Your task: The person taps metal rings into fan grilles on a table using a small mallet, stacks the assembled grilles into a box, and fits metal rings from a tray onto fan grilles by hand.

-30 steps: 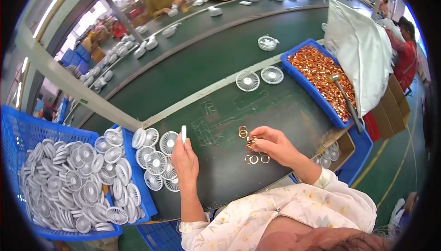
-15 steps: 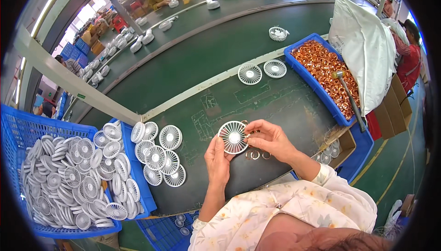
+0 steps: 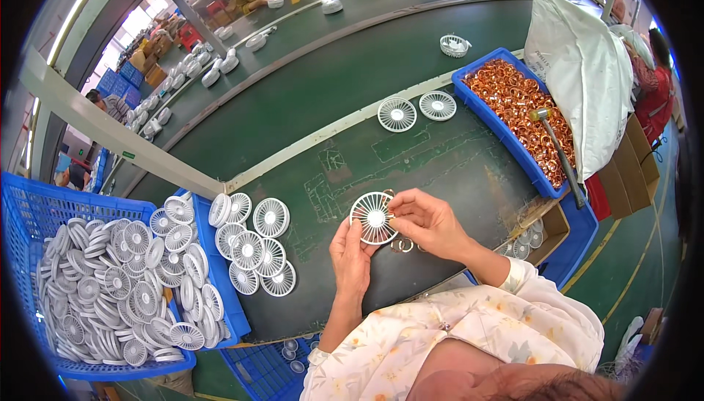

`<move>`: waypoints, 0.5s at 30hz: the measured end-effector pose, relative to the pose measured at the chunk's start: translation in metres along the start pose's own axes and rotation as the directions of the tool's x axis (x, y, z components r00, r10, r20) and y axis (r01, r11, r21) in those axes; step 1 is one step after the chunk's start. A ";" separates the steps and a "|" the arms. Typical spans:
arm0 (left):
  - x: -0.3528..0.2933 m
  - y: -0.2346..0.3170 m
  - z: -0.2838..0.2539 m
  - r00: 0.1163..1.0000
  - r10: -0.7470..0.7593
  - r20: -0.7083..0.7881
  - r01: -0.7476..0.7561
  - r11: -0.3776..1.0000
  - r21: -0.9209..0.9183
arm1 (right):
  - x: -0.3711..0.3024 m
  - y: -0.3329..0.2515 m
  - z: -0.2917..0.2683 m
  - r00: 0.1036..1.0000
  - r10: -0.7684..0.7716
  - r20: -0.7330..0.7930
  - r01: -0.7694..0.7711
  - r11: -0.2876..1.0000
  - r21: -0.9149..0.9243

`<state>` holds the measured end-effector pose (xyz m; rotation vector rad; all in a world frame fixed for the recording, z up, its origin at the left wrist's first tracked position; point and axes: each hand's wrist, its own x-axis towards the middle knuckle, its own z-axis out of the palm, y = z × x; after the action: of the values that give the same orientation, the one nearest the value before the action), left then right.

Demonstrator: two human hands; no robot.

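Observation:
A round white fan grille (image 3: 375, 218) with radial spokes is held just above the dark work surface. My left hand (image 3: 350, 256) grips its left rim, thumb on the face and fingers beneath. At the right rim, my right hand (image 3: 430, 223) is closed in a pinch, thumb tip over the spokes; whether a small part is also between those fingers is hidden. A copper-coloured ring partly shows by the grille's upper edge. Beneath my right hand, a few metal rings (image 3: 401, 245) lie on the table. Left of my hands are several grilles (image 3: 248, 251), some stacked.
A blue crate (image 3: 22, 214) heaped with grilles stands at the left. At the right, a blue bin (image 3: 469, 100) holds copper rings, with a hammer (image 3: 559, 153) across it and a white sack (image 3: 579, 71) beside it. Two grilles (image 3: 397, 114) lie near the green conveyor (image 3: 352, 64).
My left thumb has moved further onto the grille's face. My right hand has shifted slightly, covering more of the loose rings. Parts on the far belt have moved left.

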<state>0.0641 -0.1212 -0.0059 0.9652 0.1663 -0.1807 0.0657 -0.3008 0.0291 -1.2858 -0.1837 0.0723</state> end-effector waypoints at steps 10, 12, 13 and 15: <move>-0.006 -0.007 0.006 0.995 0.096 0.013 -0.097 0.986 0.133 | 0.010 0.004 0.006 0.900 -0.367 0.237 0.407 0.505 -0.761; -0.007 -0.009 0.004 0.995 0.099 0.011 -0.100 0.986 0.132 | 0.009 0.005 0.005 0.903 -0.361 0.232 0.398 0.504 -0.767; -0.006 -0.012 0.002 0.993 0.117 0.033 -0.121 0.979 0.164 | 0.009 0.004 0.005 0.916 -0.326 0.235 0.380 0.513 -0.770; -0.006 -0.011 0.002 0.990 0.127 0.059 -0.136 0.971 0.194 | 0.010 0.004 0.003 0.929 -0.288 0.232 0.355 0.522 -0.776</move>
<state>0.0556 -0.1283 -0.0125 1.1657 0.0415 -0.0981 0.0747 -0.2951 0.0275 -2.1625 -0.5743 -0.3356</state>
